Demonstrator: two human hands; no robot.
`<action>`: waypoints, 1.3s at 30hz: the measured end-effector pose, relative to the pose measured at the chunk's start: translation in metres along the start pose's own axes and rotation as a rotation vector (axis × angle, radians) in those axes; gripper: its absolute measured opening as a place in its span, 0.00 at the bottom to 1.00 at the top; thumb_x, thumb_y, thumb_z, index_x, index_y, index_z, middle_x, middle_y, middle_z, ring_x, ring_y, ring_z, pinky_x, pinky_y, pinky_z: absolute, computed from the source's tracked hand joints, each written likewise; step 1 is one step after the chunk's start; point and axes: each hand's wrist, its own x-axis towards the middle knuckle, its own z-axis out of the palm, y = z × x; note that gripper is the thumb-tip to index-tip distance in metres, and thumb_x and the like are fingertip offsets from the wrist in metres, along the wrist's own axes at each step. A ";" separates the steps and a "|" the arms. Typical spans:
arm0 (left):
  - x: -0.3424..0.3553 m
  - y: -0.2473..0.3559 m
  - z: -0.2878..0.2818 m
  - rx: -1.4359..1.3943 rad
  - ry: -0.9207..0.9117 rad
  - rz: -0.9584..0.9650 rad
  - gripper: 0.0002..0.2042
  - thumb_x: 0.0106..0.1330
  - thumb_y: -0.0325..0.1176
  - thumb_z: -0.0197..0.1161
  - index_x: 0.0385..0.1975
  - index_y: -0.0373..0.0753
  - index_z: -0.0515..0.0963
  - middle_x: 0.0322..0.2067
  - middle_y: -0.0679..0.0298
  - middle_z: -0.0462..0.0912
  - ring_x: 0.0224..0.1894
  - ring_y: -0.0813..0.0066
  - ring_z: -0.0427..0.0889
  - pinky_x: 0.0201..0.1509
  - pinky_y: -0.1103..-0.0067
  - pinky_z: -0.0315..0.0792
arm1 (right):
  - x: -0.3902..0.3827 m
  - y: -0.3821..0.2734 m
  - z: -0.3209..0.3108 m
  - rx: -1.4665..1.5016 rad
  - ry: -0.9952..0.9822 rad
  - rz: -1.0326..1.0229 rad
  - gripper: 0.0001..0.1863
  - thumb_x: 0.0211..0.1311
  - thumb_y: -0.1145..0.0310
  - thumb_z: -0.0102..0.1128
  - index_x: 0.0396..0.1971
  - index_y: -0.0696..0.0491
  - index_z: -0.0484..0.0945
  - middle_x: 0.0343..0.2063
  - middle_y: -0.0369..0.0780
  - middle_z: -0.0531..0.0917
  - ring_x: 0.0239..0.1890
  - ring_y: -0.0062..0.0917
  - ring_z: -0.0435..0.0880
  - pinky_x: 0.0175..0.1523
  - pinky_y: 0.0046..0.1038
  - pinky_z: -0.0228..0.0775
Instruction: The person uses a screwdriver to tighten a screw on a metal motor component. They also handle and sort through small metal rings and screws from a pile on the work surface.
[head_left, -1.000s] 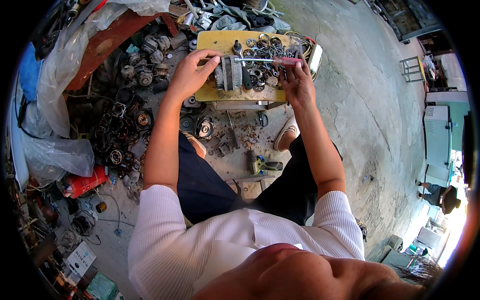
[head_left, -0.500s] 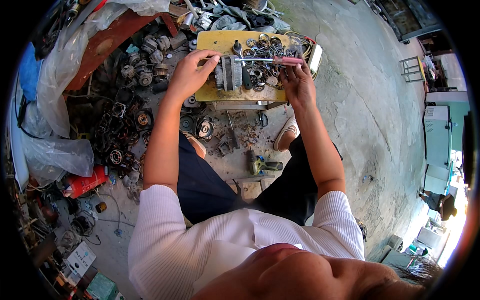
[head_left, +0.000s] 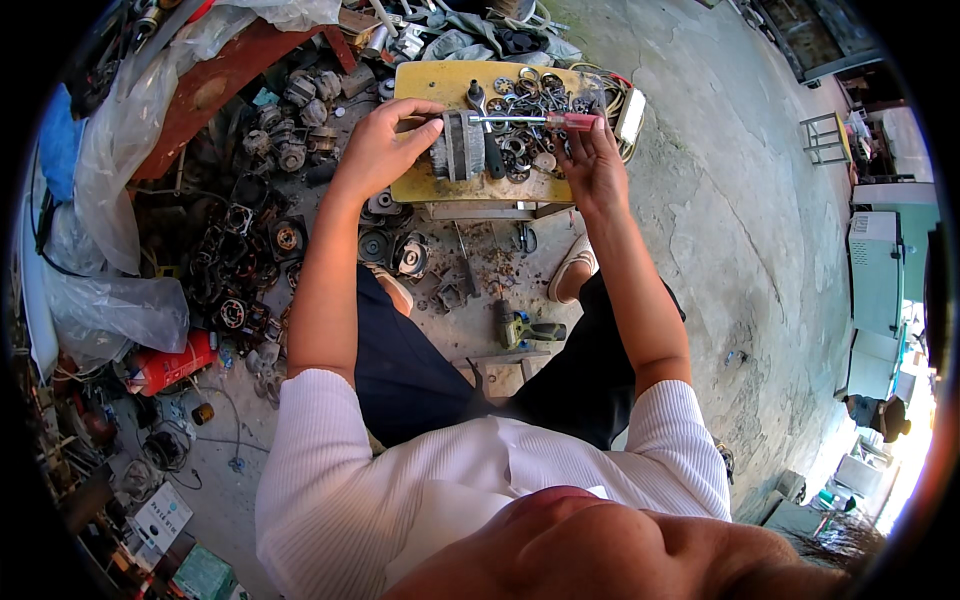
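Observation:
On a small yellow-topped table [head_left: 415, 78] stands a grey finned metal housing [head_left: 460, 150]. My left hand [head_left: 392, 140] is closed at its left upper corner, thumb and fingers bent around the edge. A screwdriver [head_left: 572, 121] with a translucent red handle lies level across the housing, its steel shaft pointing left to the top of the part. The fingers of my right hand [head_left: 598, 170] hold the end of that handle. Just right of the housing lies a ratchet wrench [head_left: 494, 158] with a dark grip.
Loose rings, bearings and small metal parts [head_left: 540, 95] cover the table's right half. A cordless drill [head_left: 520, 329] and another screwdriver [head_left: 467, 270] lie on the floor between my feet. Greasy motor parts [head_left: 240, 220] are heaped at the left, beside plastic sheeting [head_left: 110, 310].
My right hand has shifted slightly and its fingers have changed position on the screwdriver handle, which looks turned. The left hand and the housing have hardly moved.

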 end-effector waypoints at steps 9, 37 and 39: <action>0.000 0.000 0.000 -0.075 -0.014 -0.023 0.15 0.67 0.39 0.62 0.49 0.38 0.79 0.41 0.64 0.82 0.41 0.79 0.80 0.47 0.80 0.73 | -0.001 0.002 -0.001 -0.030 -0.022 -0.032 0.20 0.70 0.59 0.54 0.59 0.43 0.67 0.52 0.35 0.75 0.59 0.25 0.72 0.63 0.46 0.64; 0.001 0.001 0.000 -0.081 0.003 -0.049 0.17 0.67 0.40 0.62 0.51 0.38 0.78 0.43 0.61 0.84 0.44 0.71 0.83 0.49 0.73 0.75 | -0.002 -0.002 0.004 0.003 -0.007 0.003 0.17 0.71 0.65 0.51 0.58 0.41 0.67 0.50 0.36 0.77 0.57 0.27 0.75 0.62 0.43 0.65; 0.000 -0.002 -0.001 -0.059 0.005 -0.010 0.18 0.67 0.41 0.62 0.51 0.37 0.78 0.43 0.60 0.84 0.45 0.71 0.83 0.49 0.74 0.75 | -0.009 -0.004 0.016 0.000 0.054 0.022 0.17 0.72 0.67 0.50 0.59 0.42 0.67 0.51 0.36 0.76 0.57 0.28 0.74 0.63 0.44 0.65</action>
